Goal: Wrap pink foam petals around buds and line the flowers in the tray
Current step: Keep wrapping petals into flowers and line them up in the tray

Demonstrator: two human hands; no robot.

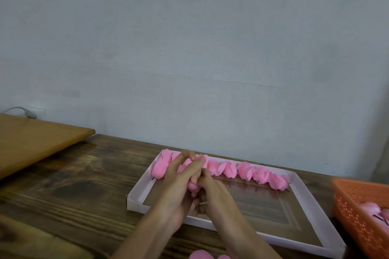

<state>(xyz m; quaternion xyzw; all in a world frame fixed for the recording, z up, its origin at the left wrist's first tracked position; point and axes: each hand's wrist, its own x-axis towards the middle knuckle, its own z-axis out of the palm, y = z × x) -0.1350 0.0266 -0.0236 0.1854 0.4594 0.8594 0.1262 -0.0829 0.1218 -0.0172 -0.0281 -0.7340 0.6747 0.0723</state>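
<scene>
Two pink foam pieces (200, 255) lie nearest to us, cut off by the bottom edge of the view, on the dark wooden table (73, 185). Above them our forearms converge and our hands meet, pressed together over the near left part of the tray (134, 200). Our left hand (181, 176) curls its fingers round the upper part of a pink flower (193, 187), and our right hand (212, 193) grips the flower's lower end with thumb and curled fingers. Much of the flower is hidden between them.

The tray is shallow, with pale walls. Along its far side runs a row of flowers (245, 170), lying side by side and touching, dark stems pointing toward us. We cannot count those behind our left hand.

At the right edge stands an orange perforated basket (357, 206) holding more pink pieces (374, 210). Farther left lies a lighter wooden board (31, 139), with a cable (29, 113) behind it against the grey wall (189, 48).
</scene>
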